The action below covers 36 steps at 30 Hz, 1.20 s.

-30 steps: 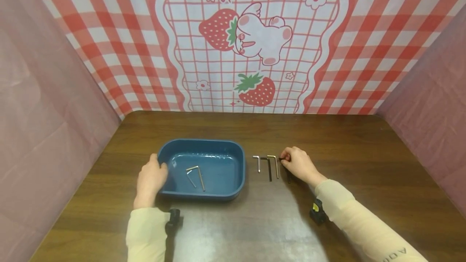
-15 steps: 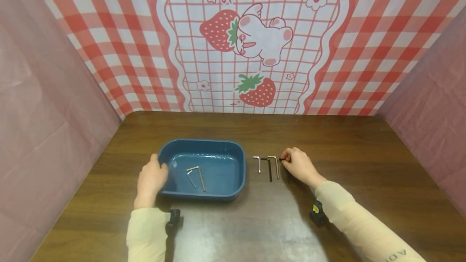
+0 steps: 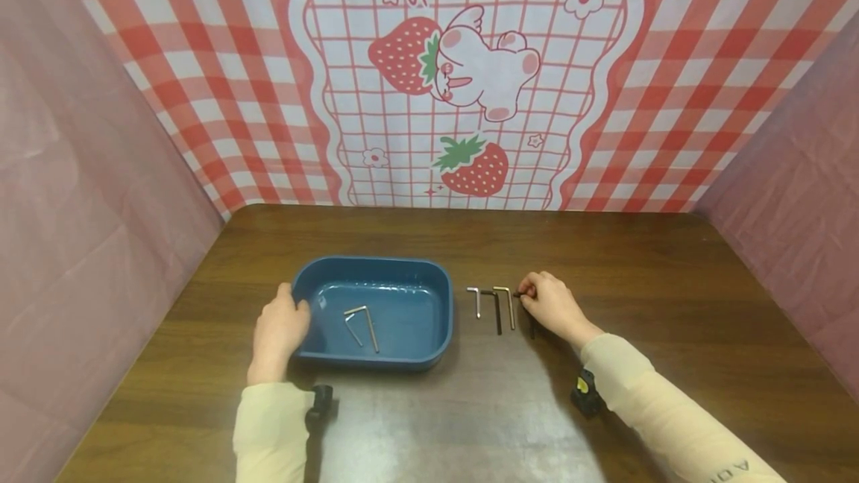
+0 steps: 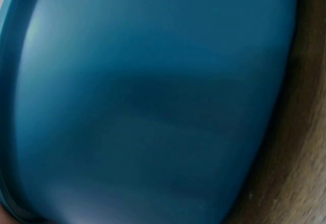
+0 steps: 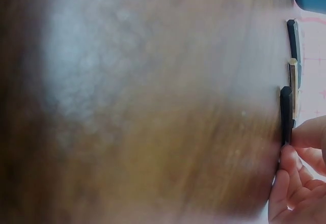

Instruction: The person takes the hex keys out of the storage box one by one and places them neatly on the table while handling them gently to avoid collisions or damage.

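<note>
My left hand (image 3: pixel 278 325) grips the left rim of a blue tray (image 3: pixel 409 323), thumb on the inner side. Inside the tray lie a small silver hex key (image 3: pixel 353 330) and a longer brass-toned hex key (image 3: pixel 371 330). To the tray's right, my right hand (image 3: pixel 553 308) pinches a black hex key (image 5: pixel 286 113) low at the table; part of that key is hidden by the hand. Left of this hand, in a row, are a short silver hex key (image 3: pixel 478 305), another black hex key (image 3: pixel 498 315) and a brass-coloured hex key (image 3: pixel 511 310).
Everything stands on a dark wooden table (image 3: pixel 463 408). A red-and-white checked cloth (image 3: pixel 262 95) with strawberry prints hangs behind it. Pink cloth (image 3: pixel 101 170) closes off both sides. A small black camera (image 3: pixel 586 393) is on the right wrist.
Almost nothing differs: both hands keep their places, the tray and the hex keys too. The camera's view shifts very slightly.
</note>
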Motion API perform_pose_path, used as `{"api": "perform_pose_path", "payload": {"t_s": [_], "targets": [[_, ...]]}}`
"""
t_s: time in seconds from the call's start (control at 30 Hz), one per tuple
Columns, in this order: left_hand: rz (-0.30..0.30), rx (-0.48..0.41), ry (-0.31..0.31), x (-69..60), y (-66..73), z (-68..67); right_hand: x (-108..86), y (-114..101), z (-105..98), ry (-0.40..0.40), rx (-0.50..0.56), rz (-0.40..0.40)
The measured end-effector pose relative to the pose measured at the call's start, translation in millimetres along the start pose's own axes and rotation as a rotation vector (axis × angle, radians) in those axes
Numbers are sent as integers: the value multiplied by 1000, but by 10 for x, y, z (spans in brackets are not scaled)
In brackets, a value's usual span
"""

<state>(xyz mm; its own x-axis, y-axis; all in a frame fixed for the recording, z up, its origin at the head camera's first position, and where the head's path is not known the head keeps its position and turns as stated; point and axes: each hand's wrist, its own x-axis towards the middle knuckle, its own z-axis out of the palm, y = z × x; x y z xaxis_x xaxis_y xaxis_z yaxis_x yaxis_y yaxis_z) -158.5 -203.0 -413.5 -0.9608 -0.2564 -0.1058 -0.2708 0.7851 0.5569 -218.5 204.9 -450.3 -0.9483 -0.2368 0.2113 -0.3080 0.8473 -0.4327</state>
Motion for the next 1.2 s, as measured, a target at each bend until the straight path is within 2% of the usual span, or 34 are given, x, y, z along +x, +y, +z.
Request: {"api": "perform_pose_path", "payload": {"t_s": [0.27, 0.4, 0.57, 0.73, 1.2], "targets": [[0, -5, -6, 4, -11, 6, -3, -39, -24, -14, -9, 7], [0, -5, -10, 5, -11, 8, 1, -112, -63, -24, -27, 34], [-1, -11, -12, 4, -8, 4, 46, -239, -81, 1, -40, 42], [-2, -12, -12, 8, -15, 6, 107, -453, -95, 24, -3, -7], [-1, -13, -12, 8, -13, 1, 251, -1224, -103, -22, 88, -133]]}}
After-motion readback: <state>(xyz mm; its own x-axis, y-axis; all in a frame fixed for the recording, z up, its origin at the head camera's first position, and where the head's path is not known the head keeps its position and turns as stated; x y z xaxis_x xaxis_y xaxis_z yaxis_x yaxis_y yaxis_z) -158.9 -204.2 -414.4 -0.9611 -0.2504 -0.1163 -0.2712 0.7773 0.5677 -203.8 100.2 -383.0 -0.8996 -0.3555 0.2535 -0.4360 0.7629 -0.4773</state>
